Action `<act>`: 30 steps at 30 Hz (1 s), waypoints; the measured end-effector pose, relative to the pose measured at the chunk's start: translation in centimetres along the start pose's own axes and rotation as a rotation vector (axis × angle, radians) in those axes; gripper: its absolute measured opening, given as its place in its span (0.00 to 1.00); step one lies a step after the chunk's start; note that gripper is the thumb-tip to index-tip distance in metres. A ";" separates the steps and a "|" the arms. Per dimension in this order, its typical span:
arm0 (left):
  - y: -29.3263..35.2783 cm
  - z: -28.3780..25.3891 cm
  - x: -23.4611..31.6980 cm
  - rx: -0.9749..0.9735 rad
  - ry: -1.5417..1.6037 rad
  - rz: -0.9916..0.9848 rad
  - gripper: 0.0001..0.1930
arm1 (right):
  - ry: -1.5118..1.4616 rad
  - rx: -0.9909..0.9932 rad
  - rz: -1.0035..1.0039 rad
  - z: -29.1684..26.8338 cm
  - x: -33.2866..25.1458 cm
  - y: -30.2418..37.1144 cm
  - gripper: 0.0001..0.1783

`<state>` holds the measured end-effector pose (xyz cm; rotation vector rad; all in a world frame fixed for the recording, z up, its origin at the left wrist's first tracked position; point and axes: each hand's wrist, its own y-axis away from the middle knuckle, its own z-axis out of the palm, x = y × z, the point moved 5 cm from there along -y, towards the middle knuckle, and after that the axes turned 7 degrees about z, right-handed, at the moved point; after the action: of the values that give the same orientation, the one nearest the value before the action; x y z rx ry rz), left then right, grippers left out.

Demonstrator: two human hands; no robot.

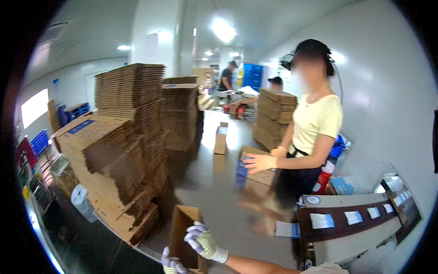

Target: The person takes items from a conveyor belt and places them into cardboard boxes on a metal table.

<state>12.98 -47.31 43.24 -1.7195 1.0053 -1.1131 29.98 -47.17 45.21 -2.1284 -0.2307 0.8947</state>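
An open-topped cardboard box [182,223] stands at the near edge of the metal table, its brown inside showing. My right hand [205,243], in a white striped glove with purple-grey fingertips, has its fingers bent over the box's right side. Low at the picture's edge, my left hand [172,264] wears a matching glove and grips the box's near left side; part of it is cut off. Left of the box rises a tall stack of flattened cartons [130,150].
Across the metal table [200,178], a co-worker in orange gloves handles a blue-marked carton [258,171]. A long narrow box [221,139] lies farther up. At the right, a conveyor [335,235] carries several blue-and-white packets [322,221]. More carton stacks [276,116] stand behind.
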 end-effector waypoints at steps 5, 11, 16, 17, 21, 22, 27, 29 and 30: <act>-1.1 -0.6 2.1 -0.067 0.013 0.047 0.21 | -0.010 0.004 0.044 -1.8 -0.9 0.3 0.05; 3.7 -1.0 -2.2 -0.025 0.146 -0.462 0.19 | 0.048 0.099 -0.031 -1.3 -2.3 -0.1 0.10; 0.2 -1.3 0.3 -0.038 0.087 -0.172 0.17 | -0.019 -0.100 0.075 -1.7 -3.3 -0.8 0.06; 0.0 -0.9 0.3 -0.025 0.087 -0.141 0.18 | -0.001 -0.030 0.012 -2.4 -3.5 -0.8 0.07; 1.6 -1.4 -1.3 -0.037 0.107 -0.246 0.19 | -0.022 0.030 0.094 -5.9 -3.6 1.3 0.13; 1.8 -1.5 -1.6 -0.040 0.098 -0.268 0.20 | -0.017 0.022 0.113 -6.8 -3.5 2.1 0.15; 1.4 -0.9 -0.5 -0.088 0.083 -0.315 0.23 | 0.138 -0.217 0.223 -12.1 -1.2 7.9 0.16; 1.7 -0.6 -0.4 -0.108 0.095 -0.301 0.23 | 0.230 -0.333 0.271 -15.5 0.2 9.5 0.15; 1.0 -0.5 0.2 -0.093 0.107 -0.304 0.23 | 0.291 -0.298 0.312 -17.9 0.5 9.8 0.15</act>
<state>12.35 -47.94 42.47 -1.9507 0.8907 -1.3823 41.05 -64.29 45.43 -2.5894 0.1300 0.7430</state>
